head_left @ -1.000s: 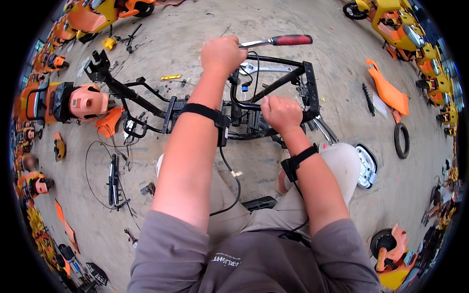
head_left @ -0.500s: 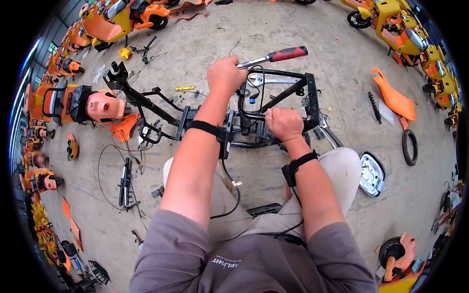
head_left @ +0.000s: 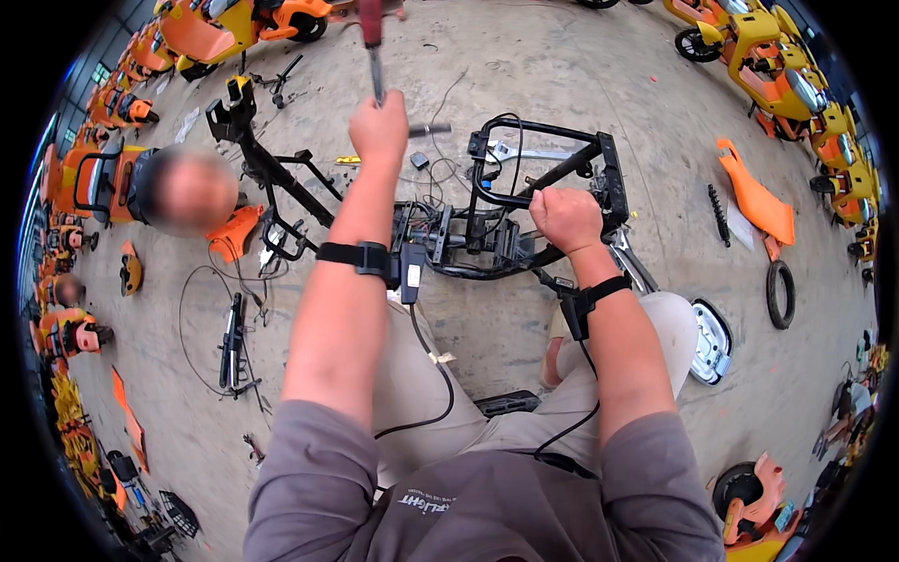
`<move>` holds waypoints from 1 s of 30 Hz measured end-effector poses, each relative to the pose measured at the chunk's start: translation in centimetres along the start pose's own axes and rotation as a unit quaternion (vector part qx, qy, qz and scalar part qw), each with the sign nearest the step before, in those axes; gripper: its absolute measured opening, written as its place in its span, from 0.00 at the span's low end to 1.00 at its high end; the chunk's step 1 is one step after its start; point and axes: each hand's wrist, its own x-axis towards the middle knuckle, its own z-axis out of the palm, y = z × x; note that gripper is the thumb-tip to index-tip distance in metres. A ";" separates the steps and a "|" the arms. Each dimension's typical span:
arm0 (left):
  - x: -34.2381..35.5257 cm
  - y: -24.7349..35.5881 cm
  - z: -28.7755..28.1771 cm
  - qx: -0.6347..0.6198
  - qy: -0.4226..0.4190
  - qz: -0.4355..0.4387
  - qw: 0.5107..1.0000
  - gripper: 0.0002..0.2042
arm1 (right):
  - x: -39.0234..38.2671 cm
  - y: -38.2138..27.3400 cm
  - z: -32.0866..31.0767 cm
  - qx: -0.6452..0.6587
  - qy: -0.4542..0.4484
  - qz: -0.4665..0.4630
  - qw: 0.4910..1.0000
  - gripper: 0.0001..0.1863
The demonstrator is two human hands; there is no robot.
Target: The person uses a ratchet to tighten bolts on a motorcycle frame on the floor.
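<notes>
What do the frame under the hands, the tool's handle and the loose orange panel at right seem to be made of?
Black frame: likely painted steel tube, with slim welded-looking bars and a dull black coat. Tool in the left hand: bare grey metal shank, with a red handle, probably plastic or rubber. Orange panel: looks like moulded plastic, smooth and curved.

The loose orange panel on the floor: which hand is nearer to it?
Right. The right hand grips the black frame, which lies just left of the orange panel. The left hand, holding the red-handled tool, is farther left.
</notes>
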 end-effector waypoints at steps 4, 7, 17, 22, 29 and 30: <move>0.5 2.0 -3.1 -0.261 -0.017 -0.128 0.957 0.18 | 0.2 -0.1 -0.1 0.028 -0.017 -0.003 0.999 0.15; 1.6 1.0 -4.8 -0.276 -0.015 -0.121 0.953 0.17 | -0.2 -0.4 -0.4 0.005 -0.041 0.010 0.999 0.16; 5.8 -6.2 -12.6 -0.094 0.002 -0.104 0.990 0.21 | -1.0 -3.6 -0.2 -0.038 -0.025 0.151 0.987 0.18; 5.8 -7.7 -15.1 -0.101 0.028 -0.131 0.986 0.20 | -1.7 -3.5 -0.4 -0.045 0.006 0.113 0.993 0.17; 7.4 -13.0 -15.5 -0.324 0.156 -0.291 0.886 0.06 | -1.8 -3.3 -0.1 -0.042 0.006 0.097 0.994 0.17; 7.6 -13.7 -15.7 -0.325 0.169 -0.306 0.878 0.05 | -1.7 -3.2 -0.2 -0.043 0.016 0.092 0.995 0.17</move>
